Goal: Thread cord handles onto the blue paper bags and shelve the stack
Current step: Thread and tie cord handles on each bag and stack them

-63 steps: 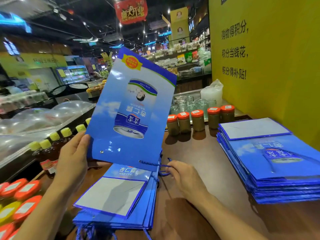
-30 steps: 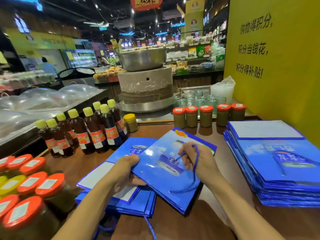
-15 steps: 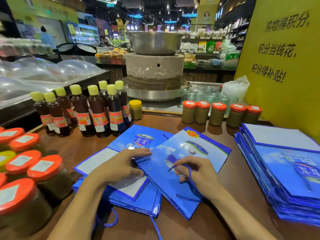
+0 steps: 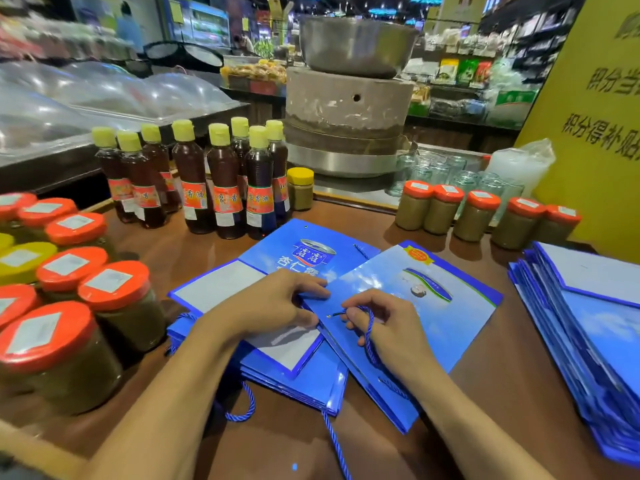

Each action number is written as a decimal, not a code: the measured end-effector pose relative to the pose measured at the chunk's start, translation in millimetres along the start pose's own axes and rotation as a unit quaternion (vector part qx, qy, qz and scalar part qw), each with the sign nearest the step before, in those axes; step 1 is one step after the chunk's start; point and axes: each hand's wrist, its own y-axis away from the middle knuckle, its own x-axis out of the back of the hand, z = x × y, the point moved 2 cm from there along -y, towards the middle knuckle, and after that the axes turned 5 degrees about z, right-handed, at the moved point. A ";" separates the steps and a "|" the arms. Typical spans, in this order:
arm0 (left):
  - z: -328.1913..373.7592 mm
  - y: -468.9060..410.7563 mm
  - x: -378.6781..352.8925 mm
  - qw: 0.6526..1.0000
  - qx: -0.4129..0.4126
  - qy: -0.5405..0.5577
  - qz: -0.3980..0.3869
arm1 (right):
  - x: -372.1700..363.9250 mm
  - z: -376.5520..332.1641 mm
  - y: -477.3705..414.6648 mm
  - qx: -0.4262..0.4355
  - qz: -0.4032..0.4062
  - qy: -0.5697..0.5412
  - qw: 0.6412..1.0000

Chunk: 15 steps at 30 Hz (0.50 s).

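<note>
Threading step, by the looks of it. The bag [image 4: 433, 306] lies flat in the middle of the table [image 4: 491, 393], half over a stack of bags [image 4: 304, 379] at its 8 o'clock. The person's right hand [image 4: 384, 323] pinches the cord [image 4: 370, 327] near its tip, which is aimed at the small hole [image 4: 328, 316] just at its 9 o'clock. The left hand [image 4: 273, 306] grips the bag's edge by that hole. The next move is probably fiddly: poke the tip through, then pull the slack. A second pile [image 4: 588, 306] sits at 3 o'clock.

The right edge crops the right stack [image 4: 595, 306] and sign [image 4: 588, 46], the left edge some jars [image 4: 14, 206]; the left hand [image 4: 273, 306] covers a bag [image 4: 450, 320] corner, the right hand [image 4: 388, 329] part of the cord [image 4: 371, 327].
</note>
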 end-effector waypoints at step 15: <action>2.0 -0.4 -4.9 0.998 0.011 0.043 0.050 | -1.3 10.9 -1.1 0.020 0.000 0.043 0.999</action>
